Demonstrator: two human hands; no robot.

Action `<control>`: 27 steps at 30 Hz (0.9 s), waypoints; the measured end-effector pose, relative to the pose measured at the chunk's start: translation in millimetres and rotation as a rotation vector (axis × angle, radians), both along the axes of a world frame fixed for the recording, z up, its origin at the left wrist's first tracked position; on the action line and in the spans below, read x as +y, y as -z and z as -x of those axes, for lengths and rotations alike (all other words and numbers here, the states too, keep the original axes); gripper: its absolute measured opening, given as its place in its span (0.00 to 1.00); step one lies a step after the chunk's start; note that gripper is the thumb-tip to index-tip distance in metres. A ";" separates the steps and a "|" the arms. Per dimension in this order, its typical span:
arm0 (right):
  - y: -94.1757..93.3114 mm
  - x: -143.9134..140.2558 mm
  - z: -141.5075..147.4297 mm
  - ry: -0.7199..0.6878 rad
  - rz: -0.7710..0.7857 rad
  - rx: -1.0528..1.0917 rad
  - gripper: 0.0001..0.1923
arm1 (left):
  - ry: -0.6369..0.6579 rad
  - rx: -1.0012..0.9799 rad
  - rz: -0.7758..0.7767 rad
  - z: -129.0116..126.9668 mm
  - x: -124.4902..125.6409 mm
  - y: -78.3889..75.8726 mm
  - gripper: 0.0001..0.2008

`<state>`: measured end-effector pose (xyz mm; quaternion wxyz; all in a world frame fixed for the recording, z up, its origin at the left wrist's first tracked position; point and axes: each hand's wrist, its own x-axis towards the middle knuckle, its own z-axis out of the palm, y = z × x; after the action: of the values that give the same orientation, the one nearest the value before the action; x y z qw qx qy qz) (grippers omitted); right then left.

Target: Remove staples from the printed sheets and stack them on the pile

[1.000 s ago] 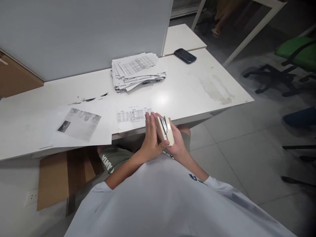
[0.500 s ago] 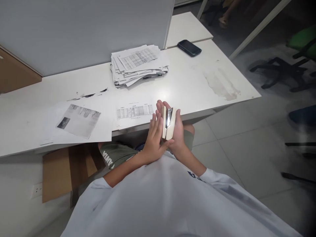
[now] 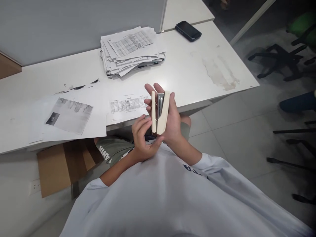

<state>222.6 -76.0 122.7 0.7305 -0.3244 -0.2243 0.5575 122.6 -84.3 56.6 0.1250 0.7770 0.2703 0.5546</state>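
1. A cream stapler [image 3: 161, 113] is being gripped by the right hand [image 3: 172, 123], the fingers wrapped around its back and their tips showing past its top end at 12 o'clock.
2. The stapler is being held upright in the air, just in front of the near edge of the desk [image 3: 192, 72] and above the person's lap; its top arm is being held swung apart from its body, so that the metal staple channel is showing between the two cream parts.
3. The lower end of the stapler is being touched by the left hand [image 3: 143, 140], at 8 o'clock from it; the fingers are being kept curled and the thumb is being pressed against the stapler's base, but nothing is being enclosed by that hand.
4. A printed sheet with a table [image 3: 127, 107] is being left lying on the desk edge at 9 o'clock from the stapler, just beside the raised fingertips.
5. A sheet with a grey photo [image 3: 67, 113] is lying further out at 9 o'clock, overhanging the desk edge.
6. An untidy stack of papers [image 3: 130, 51] is sitting at 11 o'clock, near the grey partition.
7. A dark phone [image 3: 188, 31] is lying at 1 o'clock, well apart from the hands.
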 end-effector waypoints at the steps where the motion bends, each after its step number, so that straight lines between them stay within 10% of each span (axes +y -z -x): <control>1: -0.4 0.5 -0.1 -0.009 0.000 -0.018 0.23 | -0.041 0.014 -0.027 -0.1 1.5 -2.3 0.31; 17: 1.3 6.1 -1.6 0.007 0.037 -0.114 0.23 | -0.301 0.270 -0.503 11.8 7.2 -24.6 0.19; 27: 1.9 6.4 -2.0 0.021 0.059 -0.113 0.22 | -0.319 0.311 -0.423 16.0 4.0 -15.1 0.21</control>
<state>224.7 -69.6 120.8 0.7126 -0.3791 -0.2451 0.5370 106.7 -80.3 71.7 -0.1708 0.8091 0.2833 0.4857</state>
